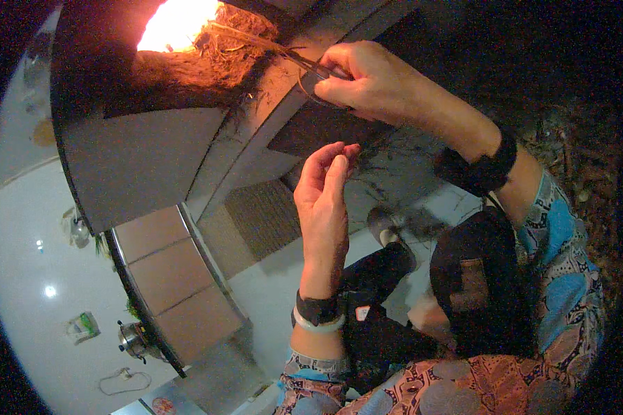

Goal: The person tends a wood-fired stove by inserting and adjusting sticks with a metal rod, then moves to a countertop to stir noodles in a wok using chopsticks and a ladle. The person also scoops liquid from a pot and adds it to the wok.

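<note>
My right hand (363,80) pinches a few thin, long stalks (270,45) that look dry. Their far ends reach the rough, earthen-looking mouth (233,57) of a stove, beside a bright fire (174,26). One thin strand curves below my fingers. Lower down, my left hand (324,187) is raised with its fingers loosely curled and the thumb near them; nothing shows in it. A dark band and a pale bangle are on the left wrist, a dark band on the right.
Left of me is the stove's grey side (140,155), then a tiled counter front (181,280) with a metal pot (132,340) above its dark edge. A ribbed mat (262,218) lies on the floor. Dry twigs and brush (581,187) lie at the right. My dark-clad legs are below.
</note>
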Action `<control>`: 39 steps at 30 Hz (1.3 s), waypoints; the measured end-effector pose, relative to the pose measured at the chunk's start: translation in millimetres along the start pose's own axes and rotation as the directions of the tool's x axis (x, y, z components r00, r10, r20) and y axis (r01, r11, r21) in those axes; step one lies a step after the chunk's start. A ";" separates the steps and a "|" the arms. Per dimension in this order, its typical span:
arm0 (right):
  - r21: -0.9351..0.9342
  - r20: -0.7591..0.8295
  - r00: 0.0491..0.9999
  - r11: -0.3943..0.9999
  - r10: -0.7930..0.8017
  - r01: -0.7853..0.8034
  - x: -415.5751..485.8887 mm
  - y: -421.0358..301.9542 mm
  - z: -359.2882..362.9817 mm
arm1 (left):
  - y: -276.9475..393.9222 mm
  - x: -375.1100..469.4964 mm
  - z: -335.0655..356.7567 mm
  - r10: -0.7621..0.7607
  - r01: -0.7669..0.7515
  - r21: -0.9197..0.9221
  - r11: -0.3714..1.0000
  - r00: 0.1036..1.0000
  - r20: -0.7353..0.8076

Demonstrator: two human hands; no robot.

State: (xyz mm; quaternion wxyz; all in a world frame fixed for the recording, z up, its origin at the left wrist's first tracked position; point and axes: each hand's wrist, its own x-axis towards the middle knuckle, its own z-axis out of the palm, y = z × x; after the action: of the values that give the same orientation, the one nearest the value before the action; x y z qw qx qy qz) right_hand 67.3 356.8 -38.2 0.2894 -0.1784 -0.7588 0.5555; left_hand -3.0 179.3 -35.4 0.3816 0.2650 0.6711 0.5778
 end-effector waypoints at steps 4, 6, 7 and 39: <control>-0.045 -0.055 0.998 0.999 -0.014 0.012 -17.2 0.4 -7.2 | 7.7 1.2 -0.6 -0.034 0.034 0.007 0.999 0.999 -0.006; -0.055 -0.076 0.997 0.998 0.012 -0.017 -29.4 -4.2 -12.8 | 10.2 2.0 -0.1 -0.034 0.034 -0.021 0.999 0.999 -0.006; -0.031 -0.067 0.997 0.999 0.033 -0.035 -35.6 -6.8 -15.5 | 11.2 2.4 0.3 -0.036 0.036 -0.022 0.999 0.999 -0.012; -0.061 0.029 0.987 0.986 0.158 -0.156 -94.3 10.1 -31.5 | 23.5 -11.9 4.9 -0.084 0.084 0.051 0.995 0.996 -0.010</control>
State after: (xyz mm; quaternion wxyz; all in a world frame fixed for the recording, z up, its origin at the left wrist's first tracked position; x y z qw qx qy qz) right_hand 159.3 327.5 -63.7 0.2266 -0.2367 -0.7632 0.5568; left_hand 5.8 177.1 -10.2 0.3957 0.2440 0.6979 0.5448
